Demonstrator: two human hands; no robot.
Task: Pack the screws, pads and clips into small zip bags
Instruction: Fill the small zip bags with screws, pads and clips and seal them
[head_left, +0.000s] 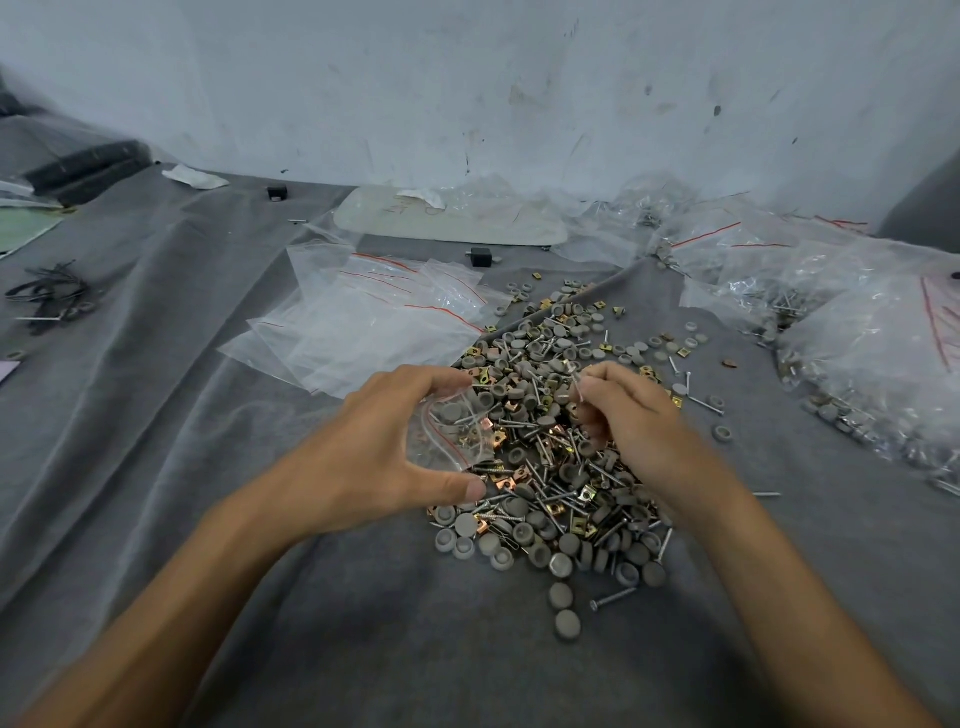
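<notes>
A big heap of silver screws, round grey pads and brass-coloured clips (550, 457) lies on the grey cloth in front of me. My left hand (374, 447) holds a small clear zip bag (452, 431) between fingers and thumb at the heap's left edge; the bag holds a few pads, screws and a clip. My right hand (628, 415) hovers over the heap and pinches a silver screw (577, 387) between its fingertips, just right of the bag's mouth.
A stack of empty zip bags with red seal lines (363, 317) lies behind my left hand. Filled bags (872, 353) pile up at the right. A pale flat board (452, 218) lies near the wall. Black ties (49, 296) lie far left.
</notes>
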